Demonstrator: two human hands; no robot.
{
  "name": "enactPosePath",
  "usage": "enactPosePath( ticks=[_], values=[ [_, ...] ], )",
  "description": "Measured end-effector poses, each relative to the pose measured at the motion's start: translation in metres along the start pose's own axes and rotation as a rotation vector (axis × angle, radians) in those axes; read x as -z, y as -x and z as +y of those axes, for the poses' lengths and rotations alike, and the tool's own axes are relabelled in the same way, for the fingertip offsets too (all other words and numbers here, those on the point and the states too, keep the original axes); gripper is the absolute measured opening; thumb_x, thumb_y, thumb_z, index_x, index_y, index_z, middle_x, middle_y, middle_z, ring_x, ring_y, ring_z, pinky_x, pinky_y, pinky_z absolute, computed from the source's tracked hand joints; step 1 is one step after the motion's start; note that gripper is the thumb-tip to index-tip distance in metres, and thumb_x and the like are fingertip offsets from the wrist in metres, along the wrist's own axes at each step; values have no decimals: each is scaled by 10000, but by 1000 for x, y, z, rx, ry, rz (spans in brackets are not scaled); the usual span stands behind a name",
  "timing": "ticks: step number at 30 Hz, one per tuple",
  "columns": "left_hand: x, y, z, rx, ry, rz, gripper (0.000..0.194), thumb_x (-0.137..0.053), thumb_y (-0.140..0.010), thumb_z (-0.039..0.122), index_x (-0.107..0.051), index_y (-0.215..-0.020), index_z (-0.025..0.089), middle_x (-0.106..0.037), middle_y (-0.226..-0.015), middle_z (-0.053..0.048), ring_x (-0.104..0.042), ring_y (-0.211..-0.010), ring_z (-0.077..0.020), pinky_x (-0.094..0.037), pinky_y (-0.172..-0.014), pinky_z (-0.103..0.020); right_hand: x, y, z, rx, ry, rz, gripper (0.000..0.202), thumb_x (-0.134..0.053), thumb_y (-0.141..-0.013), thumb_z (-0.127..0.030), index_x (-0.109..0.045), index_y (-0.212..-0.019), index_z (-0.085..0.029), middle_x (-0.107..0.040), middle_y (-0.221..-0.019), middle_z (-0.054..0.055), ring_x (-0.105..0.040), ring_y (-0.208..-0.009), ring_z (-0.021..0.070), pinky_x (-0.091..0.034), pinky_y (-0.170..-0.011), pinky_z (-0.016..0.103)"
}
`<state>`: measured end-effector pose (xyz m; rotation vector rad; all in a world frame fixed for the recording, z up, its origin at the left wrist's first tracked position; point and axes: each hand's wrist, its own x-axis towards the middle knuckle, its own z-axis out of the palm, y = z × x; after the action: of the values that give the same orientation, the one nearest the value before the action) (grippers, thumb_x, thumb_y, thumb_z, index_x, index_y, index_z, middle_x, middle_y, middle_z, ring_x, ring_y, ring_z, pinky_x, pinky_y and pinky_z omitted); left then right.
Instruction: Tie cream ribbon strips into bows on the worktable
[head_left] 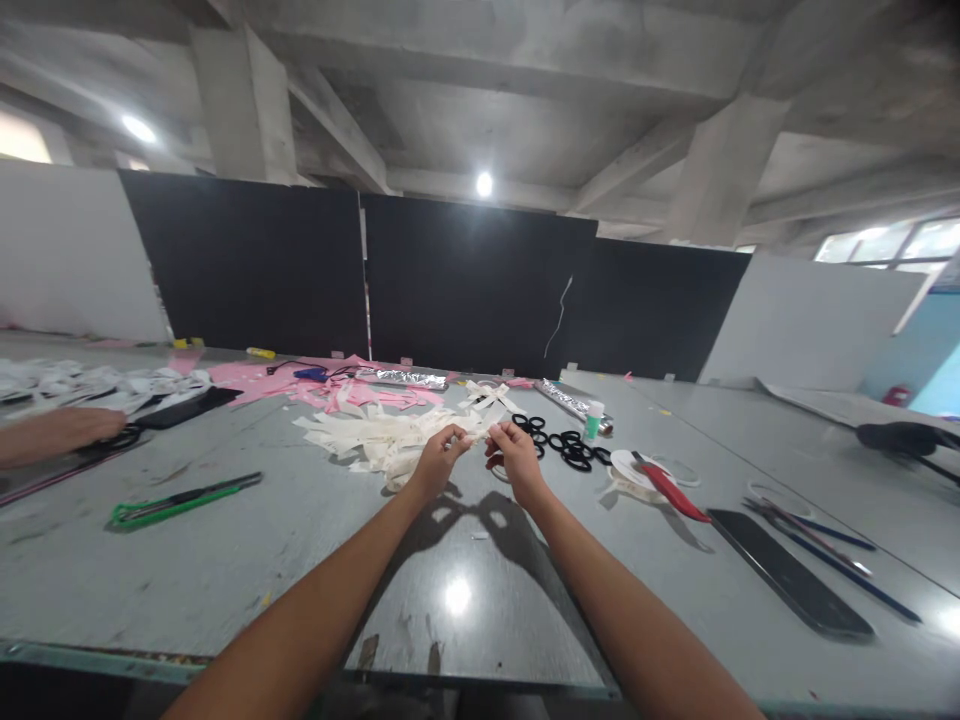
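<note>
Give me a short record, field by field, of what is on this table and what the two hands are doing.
left hand: left hand pinches one end of a cream ribbon strip
right hand: right hand pinches the other end of the strip
behind the hands: pile of cream ribbon pieces, pink ribbon scraps
right of the hands: black elastic rings, red-handled scissors, flat black bar
left side: green-handled cutter; another person's arm
surface: grey table

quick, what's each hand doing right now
Left hand: closed, pinching one end of a cream ribbon strip.
Right hand: closed, pinching the other end of the same strip.
</note>
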<state>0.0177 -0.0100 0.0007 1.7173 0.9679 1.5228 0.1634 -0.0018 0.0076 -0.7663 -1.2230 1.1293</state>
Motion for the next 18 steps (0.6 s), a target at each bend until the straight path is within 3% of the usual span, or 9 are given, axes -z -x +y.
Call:
enactPosePath(
  ticks=[5, 7, 9, 12, 15, 18],
  values=[
    [1, -2, -3, 77, 156, -14, 305, -604, -728, 413, -544, -885, 158, -540, -668, 22, -489, -612, -113, -376, -603, -237, 3, -2, 4, 44, 146, -122, 301, -628, -696, -456, -521, -689, -175, -536, -592, -24, -491, -487, 93, -418, -370, 188],
    [1, -3, -7, 117, 141, -93, 343, -646, -696, 425, -562, -869, 141, -562, -654, 11, -501, -595, -116, -375, -585, -238, 4, -2, 6, 47, 189, -106, 286, -624, -692, -445, -525, -718, -178, -539, -590, -30, -491, -483, 94, -411, -372, 187],
    [2, -2, -9, 93, 90, -149, 336, -637, -711, 444, -580, -808, 128, -574, -657, -2, -495, -587, -111, -363, -570, -233, 4, -2, 7, 51, 241, -83, 286, -628, -682, -440, -552, -765, -177, -536, -580, -37, -486, -482, 97, -411, -382, 192],
    [1, 1, -10, 42, 30, -184, 322, -608, -750, 429, -581, -868, 131, -533, -622, 23, -439, -536, -86, -327, -521, -212, 6, -5, 8, 60, 314, -68, 299, -623, -679, -453, -590, -727, -160, -517, -539, -37, -469, -470, 97, -407, -408, 203],
    [2, 1, -12, 38, 4, -142, 274, -565, -783, 384, -541, -930, 155, -479, -609, 48, -395, -499, -75, -316, -480, -195, 14, -12, 8, 96, 279, 78, 306, -616, -687, -458, -567, -657, -158, -487, -500, -44, -449, -437, 87, -398, -424, 207],
    [9, -3, -17, 39, -41, 17, 205, -489, -812, 337, -528, -933, 175, -422, -610, 54, -400, -508, -86, -359, -481, -195, 30, -22, 5, 123, 119, 336, 314, -602, -711, -479, -523, -692, -175, -470, -479, -61, -446, -408, 83, -398, -418, 208]
  ],
)
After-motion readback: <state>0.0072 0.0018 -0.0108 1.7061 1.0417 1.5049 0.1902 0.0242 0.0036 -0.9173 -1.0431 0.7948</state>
